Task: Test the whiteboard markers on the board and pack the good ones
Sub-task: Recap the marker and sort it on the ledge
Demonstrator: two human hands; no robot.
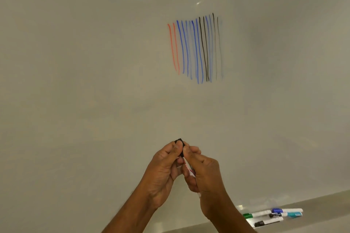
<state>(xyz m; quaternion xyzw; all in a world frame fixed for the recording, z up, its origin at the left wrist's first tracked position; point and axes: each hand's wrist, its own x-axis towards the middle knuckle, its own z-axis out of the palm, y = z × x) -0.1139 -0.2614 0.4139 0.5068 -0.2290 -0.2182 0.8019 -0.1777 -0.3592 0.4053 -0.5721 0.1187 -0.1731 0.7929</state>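
A marker is held low in front of the whiteboard, its white, red-printed barrel mostly hidden and its black cap pointing up. The cap is pinched between the thumb and curled fingers of the left hand. The barrel below it is wrapped by the curled fingers of the right hand, whose thumb is pressed up against the cap's lower edge.

Whether the cap is being pulled off or pushed home cannot be told. Either way, the force is best kept in line with the barrel, so that the tip is not bent or dragged across a finger. If it is being opened, the right thumb can be used as a lever at the seam. If it is being closed, it should be pressed until fully seated.

Well above the marker, a block of test strokes is seen: red, then blue and black, with the rightmost lines faint and grey. Below and to the right of the marker, several capped markers are lying together on a ledge.
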